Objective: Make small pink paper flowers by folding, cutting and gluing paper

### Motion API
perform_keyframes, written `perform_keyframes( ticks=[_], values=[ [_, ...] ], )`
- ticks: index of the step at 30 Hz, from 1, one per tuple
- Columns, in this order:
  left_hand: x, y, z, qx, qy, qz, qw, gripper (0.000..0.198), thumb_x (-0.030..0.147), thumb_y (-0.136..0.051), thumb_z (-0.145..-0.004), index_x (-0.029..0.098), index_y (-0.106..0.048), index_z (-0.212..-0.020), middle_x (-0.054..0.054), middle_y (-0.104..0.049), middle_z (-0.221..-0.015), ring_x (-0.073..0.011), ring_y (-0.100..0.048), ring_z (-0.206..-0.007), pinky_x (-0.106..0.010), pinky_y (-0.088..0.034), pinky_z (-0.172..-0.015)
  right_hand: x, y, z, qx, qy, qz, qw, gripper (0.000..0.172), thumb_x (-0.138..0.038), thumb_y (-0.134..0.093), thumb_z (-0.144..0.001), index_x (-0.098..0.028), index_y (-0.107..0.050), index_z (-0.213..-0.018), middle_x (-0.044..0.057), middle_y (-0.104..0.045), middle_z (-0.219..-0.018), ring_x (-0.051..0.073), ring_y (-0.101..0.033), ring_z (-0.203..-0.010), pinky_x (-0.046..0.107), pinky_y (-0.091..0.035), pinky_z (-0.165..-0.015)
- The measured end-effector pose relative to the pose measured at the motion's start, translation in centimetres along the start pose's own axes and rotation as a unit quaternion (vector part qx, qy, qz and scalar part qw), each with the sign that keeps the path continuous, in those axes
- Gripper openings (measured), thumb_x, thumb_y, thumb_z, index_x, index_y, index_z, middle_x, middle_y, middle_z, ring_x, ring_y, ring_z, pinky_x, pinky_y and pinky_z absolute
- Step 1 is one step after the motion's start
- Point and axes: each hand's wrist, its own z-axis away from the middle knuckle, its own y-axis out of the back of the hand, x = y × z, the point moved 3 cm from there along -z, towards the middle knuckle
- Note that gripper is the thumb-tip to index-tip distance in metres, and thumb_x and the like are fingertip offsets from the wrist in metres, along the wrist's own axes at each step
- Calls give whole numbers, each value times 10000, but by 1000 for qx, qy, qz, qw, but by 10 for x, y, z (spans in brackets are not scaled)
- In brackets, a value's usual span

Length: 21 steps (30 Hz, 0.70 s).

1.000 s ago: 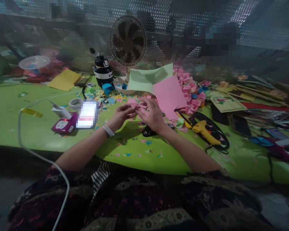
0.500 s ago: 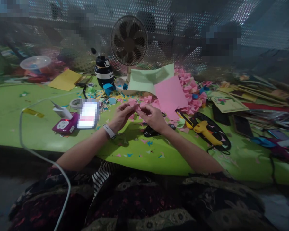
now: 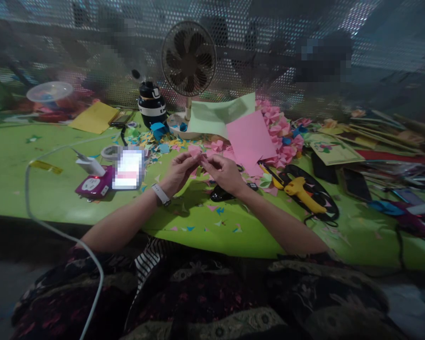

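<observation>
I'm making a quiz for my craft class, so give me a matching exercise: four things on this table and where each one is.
1 fan
2 glue gun
3 pink piece
4 phone

A pinched between left hand and right hand
B right of both hands
C left of both hands
D behind the green sheet

Pairs: 1-D, 2-B, 3-A, 4-C
</observation>
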Motion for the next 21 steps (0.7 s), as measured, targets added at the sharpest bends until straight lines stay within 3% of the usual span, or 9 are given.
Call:
perform_keyframes(
  ticks=[6,10,15,18,21],
  values=[
    [11,2,2,-6,12,-65,998,210,297,-871,-687,180,-758,-820,-10,-762,-831,-117,-701,-788,-283,-549,-871,1,7,-4,-24,19,28,999,310,-436,-540,-930,-177,-608,-773,27,-647,-745,146,-533,-677,280,-397,-664],
    [23,5,0,-60,25,-144,988,288,324,-902,-637,156,-762,-825,-31,-764,-836,-109,-693,-743,-266,-560,-802,1,18,-9,-60,31,54,996,266,-356,-543,-908,-170,-586,-724,13,-582,-704,131,-483,-653,276,-362,-651],
    [26,7,-2,-138,75,-236,959,338,346,-936,-568,134,-745,-750,-41,-743,-742,-122,-681,-666,-268,-564,-707,-1,23,-9,-154,40,72,985,240,-324,-548,-878,-177,-542,-688,-26,-480,-629,112,-409,-605,262,-308,-606],
    [27,7,-2,-133,52,-258,955,352,366,-946,-538,144,-749,-729,-39,-744,-730,-128,-682,-667,-270,-567,-714,-1,21,-9,-153,23,51,987,254,-323,-546,-867,-184,-501,-659,-30,-469,-621,109,-423,-604,254,-318,-600],
    [29,5,-2,-117,23,-257,959,371,383,-945,-534,155,-755,-755,-35,-751,-765,-126,-684,-680,-268,-567,-726,1,15,-8,-162,-7,11,987,209,-307,-561,-853,-170,-551,-695,-8,-554,-658,120,-504,-633,252,-374,-622]
  ],
)
